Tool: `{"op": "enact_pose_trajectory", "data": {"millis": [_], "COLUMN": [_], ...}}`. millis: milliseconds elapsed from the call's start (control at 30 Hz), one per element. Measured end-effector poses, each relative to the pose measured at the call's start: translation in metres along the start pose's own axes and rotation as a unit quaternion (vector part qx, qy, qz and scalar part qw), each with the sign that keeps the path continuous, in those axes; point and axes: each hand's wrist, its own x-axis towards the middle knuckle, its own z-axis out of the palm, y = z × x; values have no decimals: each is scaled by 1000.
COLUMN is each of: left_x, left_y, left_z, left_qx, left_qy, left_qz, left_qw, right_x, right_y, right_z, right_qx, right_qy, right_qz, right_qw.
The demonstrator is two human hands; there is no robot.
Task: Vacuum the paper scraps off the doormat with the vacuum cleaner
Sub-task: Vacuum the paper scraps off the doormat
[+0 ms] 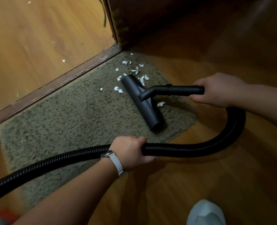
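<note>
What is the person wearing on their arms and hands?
The left arm and right arm are bare, with no sleeves in view. On the left wrist sits a watch with a silvery case and a white strap. The left hand and right hand have no gloves, and no rings show.

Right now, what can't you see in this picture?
Head view:
- Vacuum cleaner's body: the black ribbed hose runs off the left edge.
- Whether more white paper scraps lie under the dark grey tube-shaped nozzle: it covers that spot.
- Red thing in the bottom-left corner: blurred, cut off.
</note>
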Motion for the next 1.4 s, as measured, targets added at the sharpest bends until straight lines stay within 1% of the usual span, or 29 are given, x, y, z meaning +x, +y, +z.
{"op": "enact_pose_trajectory", "data": {"millis": [167, 300, 733, 1000, 1267, 1400], "left_x": [6, 10, 6, 6, 7, 7], "left_y": [8, 6, -3, -5, -7, -7], "left_z": [0, -2, -1, 0, -2, -3], "left_qx": [-4, -6, -26, -29, -28, -29], "left_qy": [-5, -6, 5, 3, 7, 3], "left_qz": [6, 7, -9, -15, -17, -17], "left_qw": [1000, 1000, 1000, 999, 999, 999], "right_x": [-28, -38, -5, 2, 5, 8], "right_y": [37, 45, 33, 20, 17, 11], "right_z": [19, 32, 37, 36, 33, 30], "right_qx": [52, 72, 71, 48, 40, 16], "right_qy": [9, -13, 13, 14, 9, 9], "right_qz": [99, 129, 62, 39, 34, 29], "right_qw": [994, 989, 995, 998, 999, 999]}}
